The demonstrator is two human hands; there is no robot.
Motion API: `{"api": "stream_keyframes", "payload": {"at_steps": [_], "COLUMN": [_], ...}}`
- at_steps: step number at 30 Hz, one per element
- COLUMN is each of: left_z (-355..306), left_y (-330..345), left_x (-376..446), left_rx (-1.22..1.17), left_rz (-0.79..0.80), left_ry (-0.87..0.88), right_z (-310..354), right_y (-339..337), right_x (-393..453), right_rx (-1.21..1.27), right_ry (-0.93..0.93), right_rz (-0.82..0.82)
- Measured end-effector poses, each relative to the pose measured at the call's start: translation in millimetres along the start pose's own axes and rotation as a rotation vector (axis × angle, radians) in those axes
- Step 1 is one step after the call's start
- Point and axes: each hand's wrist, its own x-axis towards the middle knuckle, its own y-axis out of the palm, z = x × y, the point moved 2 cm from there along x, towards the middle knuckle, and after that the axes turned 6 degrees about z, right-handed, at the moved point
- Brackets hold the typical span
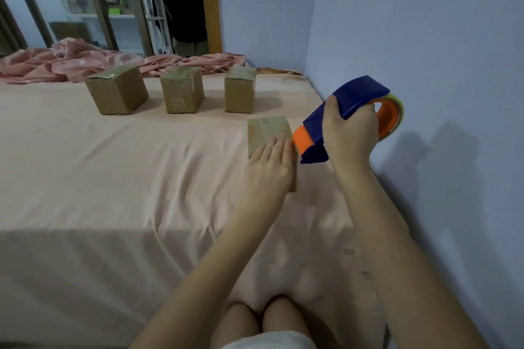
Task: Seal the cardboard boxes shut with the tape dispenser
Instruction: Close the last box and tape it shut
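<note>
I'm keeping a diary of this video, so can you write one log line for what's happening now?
left hand: flat on near box | right hand: grips tape dispenser at box's right edge | three boxes behind

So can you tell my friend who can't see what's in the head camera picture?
A right hand grips a blue and orange tape dispenser beside a small cardboard box on a bed, while the left hand lies flat on the box. Three more boxes stand in a row farther back.
</note>
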Motion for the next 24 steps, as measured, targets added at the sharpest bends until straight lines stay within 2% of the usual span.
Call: {"api": "stream_keyframes", "payload": {"at_steps": [3,9,17,20,24], "left_z": [5,5,5,3,2], "left_y": [-2,-4,-3,-5,-4], "left_x": [-4,-5,-5,-6,-6], "left_rx": [0.096,0.200,0.296,0.278,0.248], "left_rz": [-0.065,-0.067,-0.011,-0.019,-0.035], "left_ry": [-0.004,0.018,-0.002,0.002,-0.023], "right_z": [-6,-20,-10,-10,-7], "right_y": [-1,-5,-4,-12,-16], "right_x": [0,8,14,19,22], "right_rx": [0.171,0.435,0.405,0.416,0.310], "right_ry": [0.101,0.318,0.284,0.311,0.242], "right_rz": [-0.072,-0.144,-0.177,-0.181,-0.149]}}
